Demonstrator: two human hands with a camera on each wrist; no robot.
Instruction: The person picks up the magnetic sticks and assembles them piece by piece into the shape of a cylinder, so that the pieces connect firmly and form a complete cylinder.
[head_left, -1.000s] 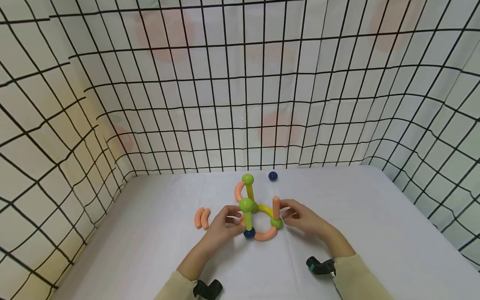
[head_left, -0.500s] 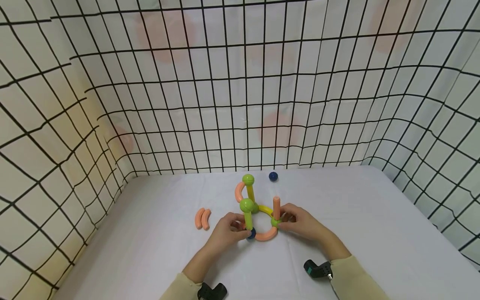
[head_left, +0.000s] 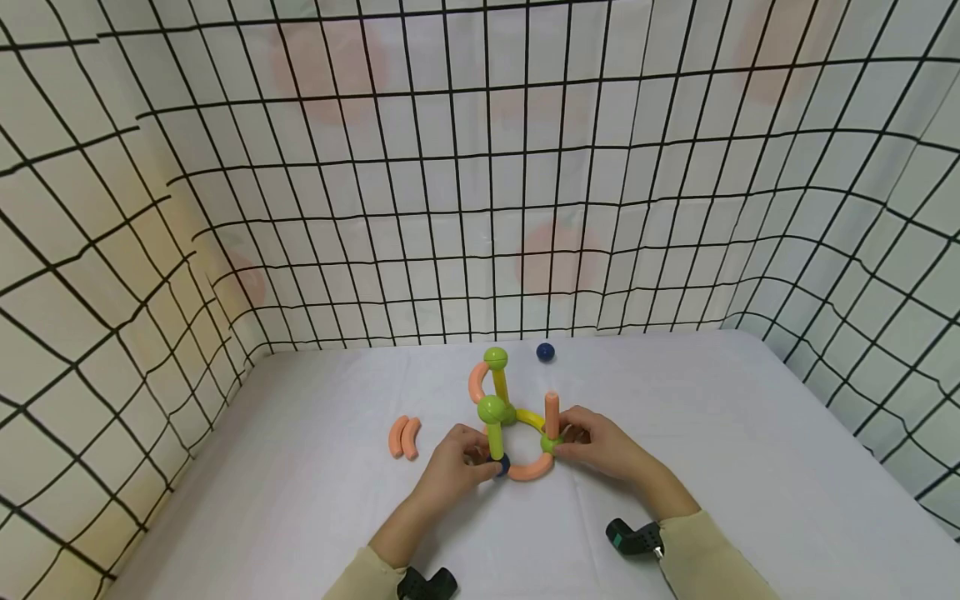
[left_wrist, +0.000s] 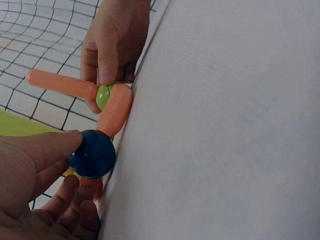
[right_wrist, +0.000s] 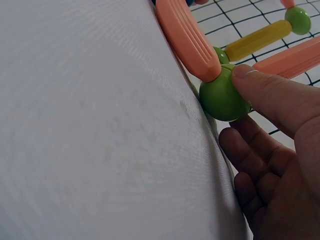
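A ball-and-stick toy structure stands on the white table, its base a ring of curved orange rods (head_left: pixel 531 469) and a yellow rod (head_left: pixel 531 418). My left hand (head_left: pixel 454 463) grips the dark blue ball (left_wrist: pixel 93 154) at the ring's near left corner, thumb on top. From that ball rises a light green stick (head_left: pixel 496 442) topped by a green ball (head_left: pixel 492 409). On the right my right hand (head_left: pixel 600 444) pinches a green ball (right_wrist: pixel 225 96), which bears an upright orange stick (head_left: pixel 552 415). At the back, a yellow stick (head_left: pixel 500 383) carries another green ball (head_left: pixel 496 358) and a curved orange rod (head_left: pixel 477 382).
Two loose curved orange rods (head_left: pixel 403 437) lie left of my left hand. A loose dark blue ball (head_left: pixel 546 352) rests near the table's back edge. A black grid-patterned white curtain (head_left: pixel 480 192) surrounds the table (head_left: pixel 300 500) at the back and sides.
Both hands have closed in on the structure: my left fingers moved down onto the blue ball, my right fingers moved left onto the green ball. The structure stays in place.
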